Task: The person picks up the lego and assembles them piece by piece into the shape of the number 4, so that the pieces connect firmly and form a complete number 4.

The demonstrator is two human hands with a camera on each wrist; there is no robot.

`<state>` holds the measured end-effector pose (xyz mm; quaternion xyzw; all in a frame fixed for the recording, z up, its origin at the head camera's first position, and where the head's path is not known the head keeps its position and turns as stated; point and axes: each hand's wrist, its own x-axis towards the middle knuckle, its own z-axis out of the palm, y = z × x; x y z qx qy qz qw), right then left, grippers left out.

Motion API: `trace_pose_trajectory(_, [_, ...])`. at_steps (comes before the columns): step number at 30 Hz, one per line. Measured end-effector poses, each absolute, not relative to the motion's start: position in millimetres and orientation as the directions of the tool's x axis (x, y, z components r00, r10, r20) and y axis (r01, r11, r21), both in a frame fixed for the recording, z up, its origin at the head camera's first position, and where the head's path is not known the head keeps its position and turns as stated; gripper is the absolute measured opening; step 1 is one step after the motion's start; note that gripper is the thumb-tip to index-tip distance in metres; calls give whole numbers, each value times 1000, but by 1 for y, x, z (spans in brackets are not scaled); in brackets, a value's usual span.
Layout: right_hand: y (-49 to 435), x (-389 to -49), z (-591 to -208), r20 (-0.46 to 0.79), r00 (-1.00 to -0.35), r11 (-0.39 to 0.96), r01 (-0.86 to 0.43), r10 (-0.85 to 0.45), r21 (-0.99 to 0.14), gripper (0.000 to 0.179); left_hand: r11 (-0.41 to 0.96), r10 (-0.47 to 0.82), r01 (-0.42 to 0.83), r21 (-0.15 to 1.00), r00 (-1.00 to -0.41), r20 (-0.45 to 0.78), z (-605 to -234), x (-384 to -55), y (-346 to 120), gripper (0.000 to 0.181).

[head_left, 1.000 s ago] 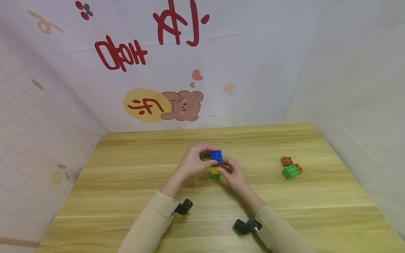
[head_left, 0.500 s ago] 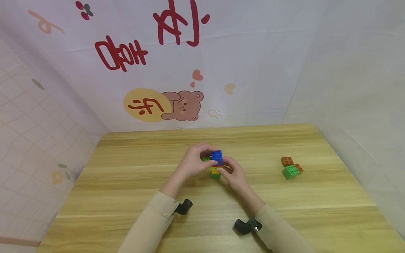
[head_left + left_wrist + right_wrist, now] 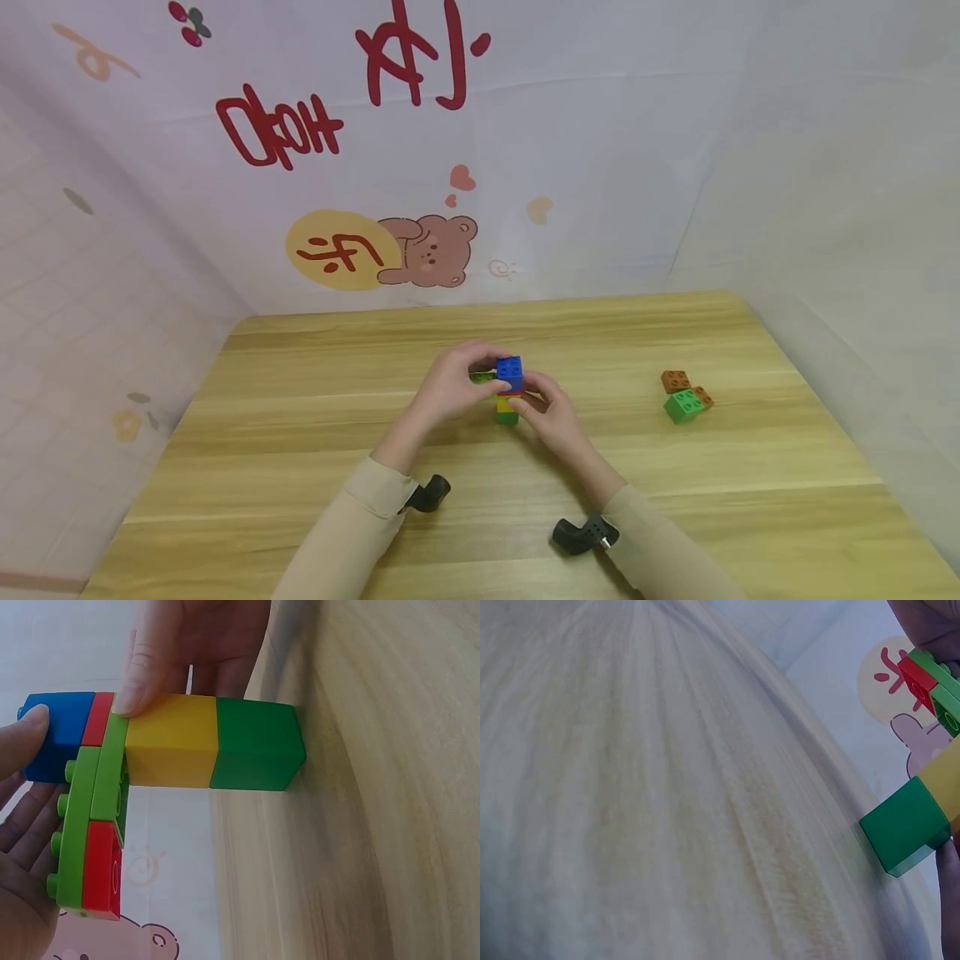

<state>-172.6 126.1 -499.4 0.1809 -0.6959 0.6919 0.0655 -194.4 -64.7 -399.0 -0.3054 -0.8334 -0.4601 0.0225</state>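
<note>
Over the table (image 3: 300, 417), your left hand (image 3: 452, 385) still pinches the blue block (image 3: 509, 372), your right hand (image 3: 557, 419) the stack (image 3: 176, 754) beneath, so joining seems unfinished.

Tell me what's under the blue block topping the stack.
Under the blue block: a red block, then a light green piece, a yellow block and, lowest, a dark green block. The faces where they meet are covered, so what joins them cannot be seen.

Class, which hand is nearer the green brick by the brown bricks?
Right. The right hand is to the left of the green brick; the left hand is farther left, across the tower.
</note>
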Motion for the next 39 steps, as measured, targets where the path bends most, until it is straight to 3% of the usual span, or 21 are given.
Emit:
trace_pose_trajectory(19, [129,-169,-496,333,-931,29,-341,-150,-940,36,403,553,627,667,-748,368,-402,-194,-66,51])
trace_pose_trajectory(28, [129,-169,-494,304,-940,37,-313,-155,-949,40,421,457,595,684,-791,406,-401,-189,-83,53])
trace_pose_trajectory(39, [136,-171,-493,285,-942,35,-295,-178,-955,46,425,347,455,783,-881,323,-411,-184,-111,54])
